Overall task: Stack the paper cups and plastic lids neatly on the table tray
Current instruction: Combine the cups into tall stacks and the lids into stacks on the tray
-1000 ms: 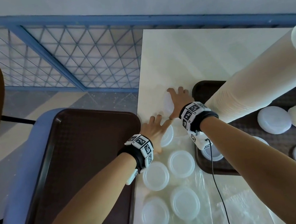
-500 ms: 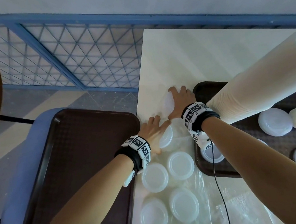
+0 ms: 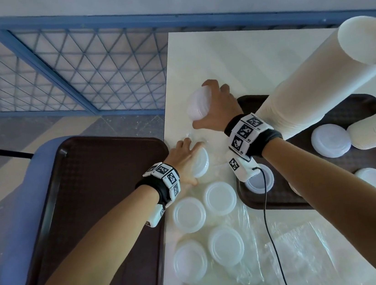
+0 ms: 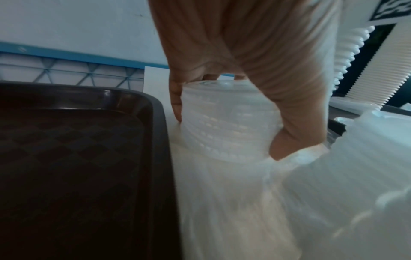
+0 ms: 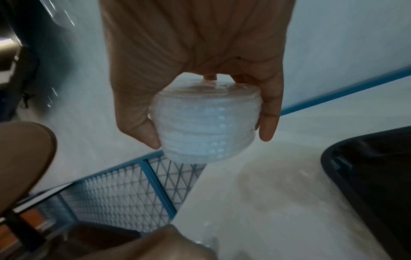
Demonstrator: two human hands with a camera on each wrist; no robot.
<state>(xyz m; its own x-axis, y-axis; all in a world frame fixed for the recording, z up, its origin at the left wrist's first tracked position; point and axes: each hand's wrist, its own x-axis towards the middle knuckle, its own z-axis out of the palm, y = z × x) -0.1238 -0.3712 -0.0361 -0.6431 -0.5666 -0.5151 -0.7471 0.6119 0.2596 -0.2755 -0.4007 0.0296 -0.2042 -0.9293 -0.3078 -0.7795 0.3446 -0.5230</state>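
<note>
My right hand [image 3: 203, 106] grips a short stack of clear plastic lids [image 3: 196, 98], thumb on one side and fingers on the other. The right wrist view shows my right hand [image 5: 209, 136] holding this lid stack [image 5: 204, 119] off the white table [image 3: 231, 60]. My left hand [image 3: 192, 163] holds a second lid stack [image 3: 202, 162] that stands on the table by the left edge. In the left wrist view the left hand [image 4: 227, 130] curls round that stack [image 4: 222, 114]. Two tall stacks of white paper cups [image 3: 306, 83] stand on the brown table tray [image 3: 274, 202].
Several more lid stacks [image 3: 189, 215] lie on the table in front of me on crinkled clear wrap [image 3: 299, 252]. Other lids [image 3: 330, 140] sit on the table tray. A second brown tray [image 3: 94, 202] rests on a blue chair to the left. A blue mesh fence [image 3: 77, 68] stands behind.
My right hand, pressed down on the far lid stack before, has closed round it and lifted it off the table. My left hand stays on the nearer stack.
</note>
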